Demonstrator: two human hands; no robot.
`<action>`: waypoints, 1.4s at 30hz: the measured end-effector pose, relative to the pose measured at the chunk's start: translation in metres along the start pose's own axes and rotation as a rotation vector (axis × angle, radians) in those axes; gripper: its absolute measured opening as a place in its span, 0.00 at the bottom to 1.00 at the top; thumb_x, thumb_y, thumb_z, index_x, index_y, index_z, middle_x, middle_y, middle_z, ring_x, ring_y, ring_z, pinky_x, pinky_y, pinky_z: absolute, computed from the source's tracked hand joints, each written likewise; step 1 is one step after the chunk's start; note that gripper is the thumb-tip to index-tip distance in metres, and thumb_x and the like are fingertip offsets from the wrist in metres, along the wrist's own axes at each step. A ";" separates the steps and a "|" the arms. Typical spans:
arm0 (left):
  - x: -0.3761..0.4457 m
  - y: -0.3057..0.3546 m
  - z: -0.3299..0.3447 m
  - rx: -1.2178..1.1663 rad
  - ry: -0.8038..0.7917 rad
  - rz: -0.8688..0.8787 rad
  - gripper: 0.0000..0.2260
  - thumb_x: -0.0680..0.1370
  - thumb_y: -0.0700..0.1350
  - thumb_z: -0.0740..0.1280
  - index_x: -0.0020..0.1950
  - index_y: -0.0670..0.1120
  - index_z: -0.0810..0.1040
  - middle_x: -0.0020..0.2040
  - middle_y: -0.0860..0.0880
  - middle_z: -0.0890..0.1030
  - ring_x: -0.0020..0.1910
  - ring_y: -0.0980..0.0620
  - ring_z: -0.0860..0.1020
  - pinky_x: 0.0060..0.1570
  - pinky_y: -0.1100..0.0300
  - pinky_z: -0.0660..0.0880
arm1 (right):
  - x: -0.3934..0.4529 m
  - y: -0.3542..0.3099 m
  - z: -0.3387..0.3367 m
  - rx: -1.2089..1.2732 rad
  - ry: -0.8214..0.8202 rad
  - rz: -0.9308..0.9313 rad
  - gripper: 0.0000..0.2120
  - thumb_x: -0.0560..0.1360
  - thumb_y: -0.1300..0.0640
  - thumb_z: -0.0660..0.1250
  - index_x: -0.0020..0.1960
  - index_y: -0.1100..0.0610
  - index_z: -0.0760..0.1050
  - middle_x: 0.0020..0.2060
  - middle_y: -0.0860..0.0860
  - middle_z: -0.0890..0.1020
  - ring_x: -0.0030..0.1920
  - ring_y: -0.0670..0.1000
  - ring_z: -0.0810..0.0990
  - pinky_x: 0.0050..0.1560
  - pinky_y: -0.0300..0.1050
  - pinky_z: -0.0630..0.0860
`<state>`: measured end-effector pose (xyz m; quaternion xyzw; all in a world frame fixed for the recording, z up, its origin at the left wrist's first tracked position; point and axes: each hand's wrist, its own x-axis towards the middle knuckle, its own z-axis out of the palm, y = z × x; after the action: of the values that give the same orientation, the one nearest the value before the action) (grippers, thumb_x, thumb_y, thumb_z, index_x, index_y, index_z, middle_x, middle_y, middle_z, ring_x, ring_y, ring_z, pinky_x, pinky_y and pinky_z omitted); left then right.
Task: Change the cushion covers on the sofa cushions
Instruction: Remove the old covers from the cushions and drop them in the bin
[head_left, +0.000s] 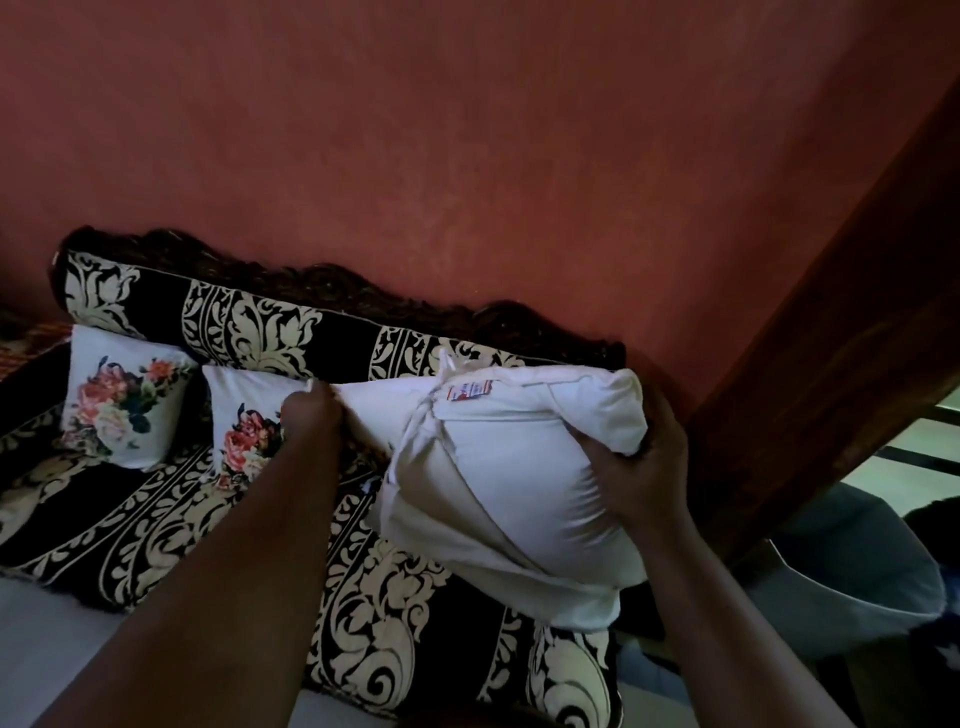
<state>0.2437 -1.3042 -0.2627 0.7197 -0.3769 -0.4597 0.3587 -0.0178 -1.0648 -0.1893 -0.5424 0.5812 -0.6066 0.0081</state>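
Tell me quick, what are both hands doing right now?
Left hand: closed, pinching the white cover at its far edge.
Right hand: closed around the end of the white cushion, holding it up.

My two bare forearms come in from six o'clock, no sleeves, watch or bands on either. My left hand (311, 415) shows only its rounded back. My right hand (644, 467), toward three o'clock, shows long fingers and knuckles, no rings.
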 end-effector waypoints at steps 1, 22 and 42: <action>0.006 -0.003 -0.006 0.127 -0.022 -0.022 0.25 0.80 0.54 0.66 0.70 0.38 0.72 0.65 0.37 0.78 0.63 0.39 0.78 0.47 0.55 0.76 | 0.001 0.000 -0.001 0.006 0.022 0.005 0.22 0.67 0.67 0.79 0.54 0.49 0.76 0.48 0.31 0.82 0.50 0.34 0.81 0.52 0.30 0.74; -0.119 0.010 0.073 0.250 -0.465 0.953 0.17 0.69 0.54 0.79 0.55 0.53 0.81 0.45 0.59 0.82 0.44 0.68 0.78 0.41 0.66 0.71 | 0.034 0.032 0.022 -0.193 -0.244 0.163 0.40 0.65 0.37 0.79 0.70 0.52 0.69 0.59 0.39 0.77 0.60 0.39 0.76 0.61 0.42 0.76; -0.102 -0.007 0.063 0.133 -0.384 0.546 0.39 0.80 0.61 0.63 0.82 0.46 0.47 0.81 0.44 0.57 0.78 0.45 0.59 0.73 0.56 0.56 | -0.048 0.110 -0.012 0.122 0.262 0.765 0.17 0.79 0.40 0.65 0.61 0.49 0.80 0.53 0.45 0.85 0.54 0.45 0.83 0.60 0.55 0.79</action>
<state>0.1569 -1.2227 -0.2488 0.5145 -0.6454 -0.4483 0.3432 -0.0739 -1.0615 -0.2959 -0.2038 0.6999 -0.6573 0.1911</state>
